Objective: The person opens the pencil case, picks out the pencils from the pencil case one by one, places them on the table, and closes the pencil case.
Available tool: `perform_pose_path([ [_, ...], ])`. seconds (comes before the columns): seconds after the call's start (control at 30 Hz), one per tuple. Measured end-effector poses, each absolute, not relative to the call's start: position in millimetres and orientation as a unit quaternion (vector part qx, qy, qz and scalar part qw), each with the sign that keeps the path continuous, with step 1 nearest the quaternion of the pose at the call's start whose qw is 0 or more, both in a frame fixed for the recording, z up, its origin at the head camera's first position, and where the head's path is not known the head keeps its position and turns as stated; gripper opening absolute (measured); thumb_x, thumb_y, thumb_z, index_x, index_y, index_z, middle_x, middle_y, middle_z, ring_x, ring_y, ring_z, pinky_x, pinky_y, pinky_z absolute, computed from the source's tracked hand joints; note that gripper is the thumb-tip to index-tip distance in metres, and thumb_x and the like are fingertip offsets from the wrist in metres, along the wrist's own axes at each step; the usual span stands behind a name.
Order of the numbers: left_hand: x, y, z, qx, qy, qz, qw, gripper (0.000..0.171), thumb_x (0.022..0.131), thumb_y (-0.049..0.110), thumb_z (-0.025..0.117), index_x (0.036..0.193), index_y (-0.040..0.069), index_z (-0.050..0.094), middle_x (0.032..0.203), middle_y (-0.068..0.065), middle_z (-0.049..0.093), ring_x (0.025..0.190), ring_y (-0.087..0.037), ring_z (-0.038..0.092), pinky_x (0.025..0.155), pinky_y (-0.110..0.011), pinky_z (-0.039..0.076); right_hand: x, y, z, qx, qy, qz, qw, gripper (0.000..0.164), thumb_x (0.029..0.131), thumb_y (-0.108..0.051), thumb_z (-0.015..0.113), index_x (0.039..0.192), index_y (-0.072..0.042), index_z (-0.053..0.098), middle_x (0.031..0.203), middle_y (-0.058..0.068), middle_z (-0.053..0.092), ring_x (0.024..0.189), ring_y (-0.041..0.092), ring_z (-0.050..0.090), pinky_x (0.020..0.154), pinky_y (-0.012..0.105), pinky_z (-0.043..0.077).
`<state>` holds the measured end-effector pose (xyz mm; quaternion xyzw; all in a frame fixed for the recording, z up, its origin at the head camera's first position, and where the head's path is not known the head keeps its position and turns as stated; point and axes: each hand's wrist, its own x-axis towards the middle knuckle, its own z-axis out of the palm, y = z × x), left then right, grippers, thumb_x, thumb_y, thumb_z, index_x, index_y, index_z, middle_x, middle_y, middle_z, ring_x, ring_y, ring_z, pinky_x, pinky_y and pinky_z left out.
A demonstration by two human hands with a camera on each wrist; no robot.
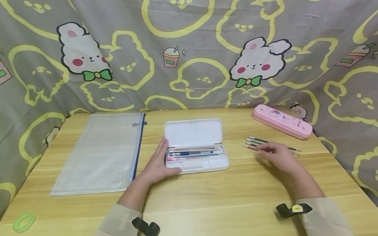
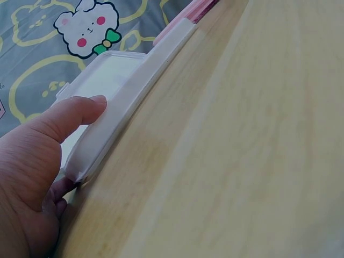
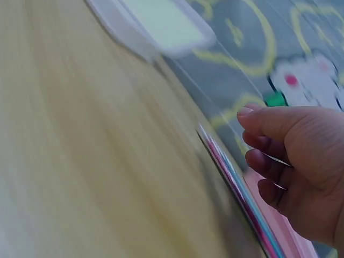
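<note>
A white pencil case (image 1: 193, 133) lies with its lid folded back in the middle of the table. Inside are a blue pen (image 1: 191, 153), several pencils and a white eraser (image 1: 192, 164). My left hand (image 1: 157, 165) holds the case at its left end, thumb (image 2: 80, 114) on the front wall and fingers along the left side. To the right, several pencils (image 1: 259, 139) lie in a loose bunch. My right hand (image 1: 279, 158) hovers over them with loosely bent fingers (image 3: 267, 161); nothing shows between thumb and fingers in the right wrist view.
A pink pencil case (image 1: 282, 121) lies closed at the back right, behind the loose pencils. On the left is a translucent mesh zip pouch (image 1: 99, 153) with a blue edge. A green ring (image 1: 24, 221) sits near the front left. Patterned cloth (image 1: 200, 51) hangs behind the table.
</note>
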<state>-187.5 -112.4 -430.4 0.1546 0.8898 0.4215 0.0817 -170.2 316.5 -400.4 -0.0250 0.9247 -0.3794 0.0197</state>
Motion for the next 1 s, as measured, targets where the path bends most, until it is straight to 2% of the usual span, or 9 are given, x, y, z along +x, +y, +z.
perform_pose_path([
  [0.07,-187,-112,-430,0.153,0.89,0.421,0.082,0.122,0.072,0.04,0.083,0.158,0.008,0.002,0.167,-0.007,-0.007,0.153,-0.035,0.004,0.122,-0.055,0.014,-177,299,-399,-0.048,0.919,-0.39,0.028,0.03,0.094,-0.023,0.066,0.117,-0.004,0.069,0.096,0.009,0.066,0.072,0.008,0.053,0.059,0.024,0.049],
  [0.23,-188,-112,-430,0.152,0.891,0.421,0.08,0.121,0.073,0.039,0.083,0.158,0.008,0.003,0.167,-0.007,-0.006,0.153,-0.034,0.004,0.122,-0.054,0.014,-192,259,-395,-0.104,0.917,-0.384,0.029,0.025,0.091,-0.017,0.067,0.111,-0.003,0.071,0.093,0.007,0.067,0.079,0.011,0.054,0.065,0.022,0.048],
  [0.33,-188,-113,-430,0.155,0.891,0.42,0.079,0.121,0.073,0.039,0.083,0.158,0.008,0.003,0.167,-0.008,-0.006,0.153,-0.034,0.004,0.122,-0.054,0.014,-200,240,-393,-0.124,0.917,-0.378,0.038,0.021,0.091,-0.014,0.067,0.108,-0.004,0.073,0.089,0.008,0.068,0.08,0.015,0.055,0.064,0.023,0.047],
  [0.47,-189,-112,-431,0.158,0.889,0.422,0.078,0.121,0.072,0.039,0.083,0.158,0.007,0.003,0.167,-0.009,-0.005,0.153,-0.035,0.004,0.122,-0.054,0.015,-209,221,-395,-0.136,0.92,-0.363,0.056,0.017,0.09,-0.014,0.069,0.104,-0.006,0.075,0.086,0.007,0.068,0.076,0.014,0.054,0.06,0.023,0.045],
  [0.6,-191,-112,-431,0.155,0.89,0.42,0.081,0.121,0.072,0.04,0.083,0.158,0.008,0.003,0.167,-0.007,-0.006,0.153,-0.034,0.004,0.123,-0.054,0.014,-215,207,-395,-0.149,0.927,-0.335,0.081,0.016,0.089,-0.016,0.07,0.101,-0.008,0.075,0.085,0.003,0.069,0.074,0.013,0.052,0.063,0.024,0.044],
  [0.73,-191,-112,-431,0.153,0.892,0.418,0.083,0.122,0.072,0.04,0.083,0.158,0.008,0.003,0.167,-0.006,-0.006,0.153,-0.033,0.003,0.123,-0.053,0.013,-219,198,-393,-0.162,0.937,-0.293,0.103,0.012,0.089,-0.016,0.07,0.098,-0.009,0.075,0.087,0.002,0.071,0.076,0.013,0.054,0.071,0.029,0.047],
  [0.93,-189,-113,-430,0.153,0.891,0.419,0.083,0.122,0.072,0.04,0.083,0.158,0.008,0.002,0.167,-0.007,-0.006,0.153,-0.034,0.004,0.123,-0.054,0.014,-223,190,-389,-0.179,0.948,-0.236,0.119,0.01,0.087,-0.014,0.071,0.095,-0.01,0.076,0.096,0.004,0.075,0.092,0.019,0.065,0.091,0.042,0.051],
  [1.0,-189,-113,-430,0.154,0.891,0.419,0.082,0.122,0.072,0.04,0.083,0.158,0.008,0.003,0.167,-0.008,-0.005,0.153,-0.034,0.004,0.122,-0.055,0.014,-225,188,-388,-0.184,0.95,-0.219,0.122,0.01,0.087,-0.013,0.072,0.095,-0.01,0.077,0.098,0.005,0.076,0.095,0.021,0.066,0.093,0.044,0.051],
])
